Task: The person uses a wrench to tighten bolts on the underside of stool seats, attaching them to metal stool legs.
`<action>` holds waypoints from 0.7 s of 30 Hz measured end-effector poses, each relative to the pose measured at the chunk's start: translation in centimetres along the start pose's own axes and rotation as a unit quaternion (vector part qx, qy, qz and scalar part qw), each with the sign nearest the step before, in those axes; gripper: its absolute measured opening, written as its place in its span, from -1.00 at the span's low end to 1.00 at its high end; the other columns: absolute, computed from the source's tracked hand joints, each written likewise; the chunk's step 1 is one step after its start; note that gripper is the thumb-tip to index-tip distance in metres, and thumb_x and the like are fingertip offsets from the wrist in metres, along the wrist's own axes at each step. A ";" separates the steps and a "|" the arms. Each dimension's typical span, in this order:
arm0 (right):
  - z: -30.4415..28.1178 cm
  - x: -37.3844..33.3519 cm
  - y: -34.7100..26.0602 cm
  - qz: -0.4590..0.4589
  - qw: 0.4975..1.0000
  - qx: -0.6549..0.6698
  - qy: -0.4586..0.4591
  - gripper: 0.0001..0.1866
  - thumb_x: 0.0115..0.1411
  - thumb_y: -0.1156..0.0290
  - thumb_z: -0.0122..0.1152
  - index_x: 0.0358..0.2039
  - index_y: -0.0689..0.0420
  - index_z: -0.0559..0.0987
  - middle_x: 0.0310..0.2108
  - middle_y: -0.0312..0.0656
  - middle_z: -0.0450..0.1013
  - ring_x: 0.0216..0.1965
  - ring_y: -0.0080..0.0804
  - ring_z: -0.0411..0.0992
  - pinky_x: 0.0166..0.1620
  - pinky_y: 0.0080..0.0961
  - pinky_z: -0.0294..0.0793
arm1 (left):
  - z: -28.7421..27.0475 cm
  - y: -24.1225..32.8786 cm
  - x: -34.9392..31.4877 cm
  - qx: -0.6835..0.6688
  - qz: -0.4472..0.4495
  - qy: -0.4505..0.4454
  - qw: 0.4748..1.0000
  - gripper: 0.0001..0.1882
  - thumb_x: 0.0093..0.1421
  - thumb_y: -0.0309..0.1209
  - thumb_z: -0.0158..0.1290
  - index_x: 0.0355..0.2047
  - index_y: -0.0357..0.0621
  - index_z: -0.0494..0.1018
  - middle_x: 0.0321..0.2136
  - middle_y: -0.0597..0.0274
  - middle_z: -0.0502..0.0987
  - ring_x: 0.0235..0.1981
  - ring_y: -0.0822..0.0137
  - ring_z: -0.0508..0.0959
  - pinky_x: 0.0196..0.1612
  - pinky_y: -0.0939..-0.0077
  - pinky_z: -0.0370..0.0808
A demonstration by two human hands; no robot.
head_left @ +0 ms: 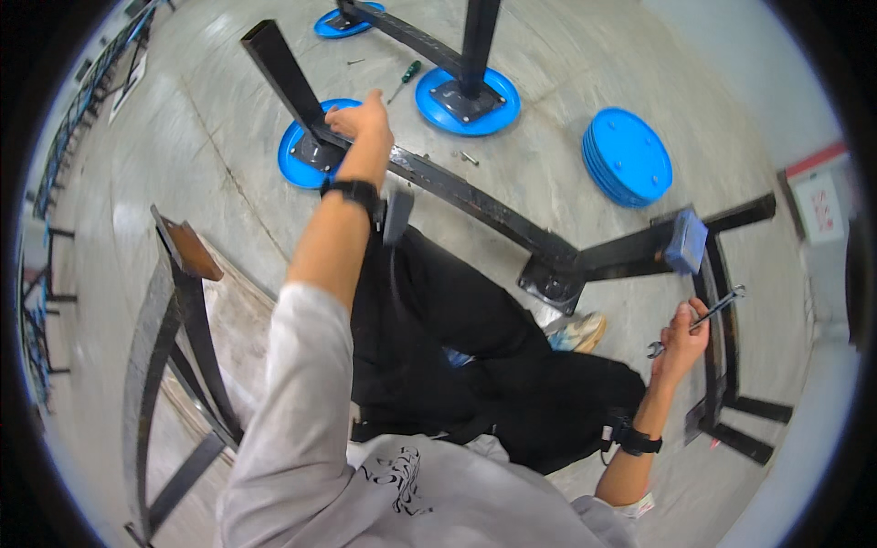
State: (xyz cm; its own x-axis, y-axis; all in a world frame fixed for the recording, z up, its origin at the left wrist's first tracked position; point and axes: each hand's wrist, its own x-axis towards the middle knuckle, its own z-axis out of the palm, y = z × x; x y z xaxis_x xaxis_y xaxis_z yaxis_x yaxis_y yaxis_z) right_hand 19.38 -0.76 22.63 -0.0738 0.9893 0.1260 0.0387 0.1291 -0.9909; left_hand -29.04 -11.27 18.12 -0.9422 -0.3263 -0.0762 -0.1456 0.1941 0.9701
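My left hand (364,121) reaches out above the black metal frame (475,205), beside its upright square post (281,66). Its thumb stands apart from the fingers, and nothing shows in it. Under that post, a blue round disc (294,164) lies beneath a black bolted plate. In my right hand (683,340), at the right, is a metal wrench (722,307), its two ends sticking out past my fingers. A small blue box (687,243) sits at the frame's near right post, whose foot plate (552,283) has no blue disc under it.
A stack of blue discs (628,157) stands on the floor at the right. Beyond the frame lie a green-handled screwdriver (405,80) and a loose bolt (470,158). Another frame (473,55) rests on blue discs farther off. More black metal frames flank me left (187,310) and right (726,320).
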 end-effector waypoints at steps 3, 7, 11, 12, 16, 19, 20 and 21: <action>2.3 1.4 0.3 -0.047 0.999 -0.023 0.004 -0.56 -0.06 0.54 0.19 -0.13 0.21 0.30 -0.61 -0.44 0.22 -0.64 -0.78 0.16 -0.67 -0.84 0.05 | 4.0 -1.0 5.7 0.167 -0.014 0.150 0.974 0.05 -0.38 -0.16 0.33 0.01 -0.33 -0.07 -0.05 -0.20 0.16 0.03 -0.03 0.19 0.06 0.24 0.20; 6.3 1.2 -0.1 -0.108 0.992 -0.069 0.012 -0.36 -0.24 0.51 0.37 -0.10 0.26 0.29 -0.27 -0.18 0.36 -0.30 -0.52 0.36 -0.27 -0.64 0.35 | 2.8 -2.3 17.1 0.177 0.063 0.122 0.974 -0.04 -0.34 -0.03 0.28 -0.12 -0.49 0.06 -0.10 -0.11 0.24 -0.14 0.10 0.35 -0.13 0.19 0.33; 7.3 0.8 -0.2 -0.094 0.994 -0.011 -0.060 -0.18 -0.33 0.48 0.46 -0.04 0.32 0.21 -0.20 -0.14 0.32 -0.20 -0.43 0.35 -0.15 -0.54 0.37 | -2.7 -1.7 29.3 -0.002 0.130 -0.170 0.977 -0.62 -0.19 -0.19 0.26 -0.60 -0.27 0.42 -0.63 0.26 0.40 -0.62 0.38 0.40 -0.51 0.44 0.38; 7.0 1.0 -0.7 -0.051 0.996 -0.029 -0.061 -0.16 -0.35 0.47 0.47 -0.03 0.32 0.19 -0.19 -0.13 0.32 -0.19 -0.43 0.35 -0.15 -0.54 0.37 | -3.1 -1.0 30.5 0.015 0.129 -0.167 0.977 -0.53 -0.22 -0.17 0.28 -0.46 -0.34 0.43 -0.50 0.22 0.45 -0.51 0.37 0.45 -0.42 0.47 0.41; 7.0 1.2 -0.5 -0.018 0.995 -0.095 -0.026 -0.17 -0.38 0.43 0.49 -0.06 0.29 0.24 -0.24 -0.14 0.36 -0.22 -0.44 0.37 -0.17 -0.52 0.37 | -2.0 0.9 28.4 0.045 0.179 -0.177 0.967 -0.30 -0.30 -0.12 0.32 -0.26 -0.45 0.41 -0.29 0.14 0.49 -0.30 0.36 0.49 -0.22 0.53 0.43; 7.5 2.1 -0.5 -0.005 0.994 -0.108 0.004 -0.28 -0.36 0.44 0.47 -0.14 0.28 0.31 -0.32 -0.19 0.38 -0.29 -0.48 0.36 -0.20 -0.57 0.36 | -2.4 1.9 28.9 -0.006 0.114 -0.156 0.981 -0.26 -0.33 -0.20 0.35 -0.21 -0.49 0.34 -0.23 0.07 0.44 -0.26 0.31 0.46 -0.21 0.48 0.45; 7.1 2.9 -0.5 -0.017 0.994 -0.110 0.013 -0.33 -0.34 0.44 0.45 -0.17 0.28 0.32 -0.34 -0.21 0.37 -0.32 -0.49 0.36 -0.22 -0.58 0.36 | -1.8 2.8 26.6 0.023 0.105 -0.143 0.984 -0.22 -0.35 -0.23 0.36 -0.18 -0.50 0.31 -0.20 0.06 0.42 -0.24 0.29 0.46 -0.21 0.46 0.45; 6.0 3.3 -0.4 -0.022 0.994 -0.109 0.012 -0.35 -0.33 0.44 0.44 -0.18 0.27 0.33 -0.35 -0.21 0.37 -0.33 -0.49 0.35 -0.23 -0.58 0.36 | -1.7 3.8 23.8 0.034 0.101 -0.127 0.986 -0.25 -0.35 -0.22 0.36 -0.22 -0.52 0.33 -0.22 0.07 0.44 -0.25 0.30 0.46 -0.21 0.47 0.45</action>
State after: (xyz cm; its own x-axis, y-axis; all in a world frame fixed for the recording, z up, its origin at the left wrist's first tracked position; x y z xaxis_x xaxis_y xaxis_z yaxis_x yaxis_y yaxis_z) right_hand 13.13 2.08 23.18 -0.0561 0.9834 0.1723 0.2520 0.1810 -0.9507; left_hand -51.50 -19.83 20.35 -0.9980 -0.0329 0.0536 0.0415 0.2961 0.9542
